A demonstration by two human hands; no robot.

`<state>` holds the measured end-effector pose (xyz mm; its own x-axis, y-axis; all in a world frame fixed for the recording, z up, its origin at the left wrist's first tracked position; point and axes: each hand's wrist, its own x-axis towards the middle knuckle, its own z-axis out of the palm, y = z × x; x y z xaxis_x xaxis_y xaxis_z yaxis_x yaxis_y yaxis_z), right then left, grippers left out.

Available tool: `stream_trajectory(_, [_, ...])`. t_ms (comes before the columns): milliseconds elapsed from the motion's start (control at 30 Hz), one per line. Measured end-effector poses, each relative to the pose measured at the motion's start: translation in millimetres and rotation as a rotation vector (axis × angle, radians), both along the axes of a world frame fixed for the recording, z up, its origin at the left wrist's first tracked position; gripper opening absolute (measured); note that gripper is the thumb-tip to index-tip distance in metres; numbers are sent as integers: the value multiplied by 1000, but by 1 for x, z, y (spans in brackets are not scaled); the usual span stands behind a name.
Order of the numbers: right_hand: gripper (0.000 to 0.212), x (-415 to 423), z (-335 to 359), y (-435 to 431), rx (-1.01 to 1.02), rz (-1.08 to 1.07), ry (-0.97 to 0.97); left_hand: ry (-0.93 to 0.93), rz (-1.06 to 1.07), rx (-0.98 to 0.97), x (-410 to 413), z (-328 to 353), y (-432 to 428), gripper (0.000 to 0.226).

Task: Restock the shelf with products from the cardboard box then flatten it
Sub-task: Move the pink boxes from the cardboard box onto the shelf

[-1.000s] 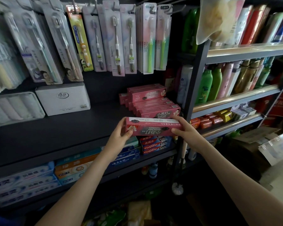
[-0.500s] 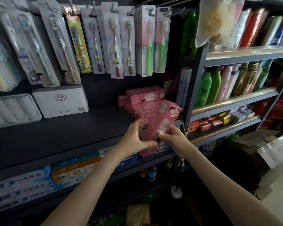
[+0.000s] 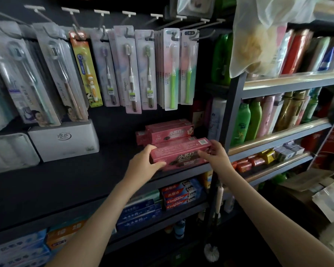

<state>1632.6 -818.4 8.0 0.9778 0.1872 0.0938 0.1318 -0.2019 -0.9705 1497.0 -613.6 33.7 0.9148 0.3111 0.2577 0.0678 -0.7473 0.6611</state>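
Observation:
A pink toothpaste box (image 3: 178, 154) lies lengthwise at the front of the dark shelf (image 3: 75, 182), against a stack of like pink boxes (image 3: 168, 131) behind it. My left hand (image 3: 143, 166) grips its left end, fingers curled over the front edge. My right hand (image 3: 215, 158) holds its right end, thumb on the front face. The cardboard box (image 3: 305, 182) sits low at the right, partly hidden by my right arm and a plastic-wrapped pack (image 3: 330, 197).
Toothbrush packs (image 3: 131, 70) hang on hooks above the shelf. A white box (image 3: 64, 140) stands at the left. Colgate boxes (image 3: 181, 195) fill the shelf below. Shampoo bottles (image 3: 249, 120) line the grey rack at the right, and a plastic bag (image 3: 262, 35) hangs from above.
The pink box was held level in the air, then tilted on end; now it lies flat on the shelf in front of the stack, both hands still on its ends.

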Motion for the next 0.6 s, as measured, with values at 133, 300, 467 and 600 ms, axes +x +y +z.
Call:
stream_trajectory(133, [46,43,15,24,-154,-12,-104,-34,22,-46,48,1,14,46])
stream_trajectory(300, [54,98,12,55,-100,16,-58,-161,220,-264,96,-20,20,59])
stream_trajectory(467, [52,119,-10,74,-159,50,-51,-136,335,-389,114,-37,11,79])
stream_trajectory(600, [59,126,-12,73,-86,30,-13,-82,288,-414,131,-35,11,80])
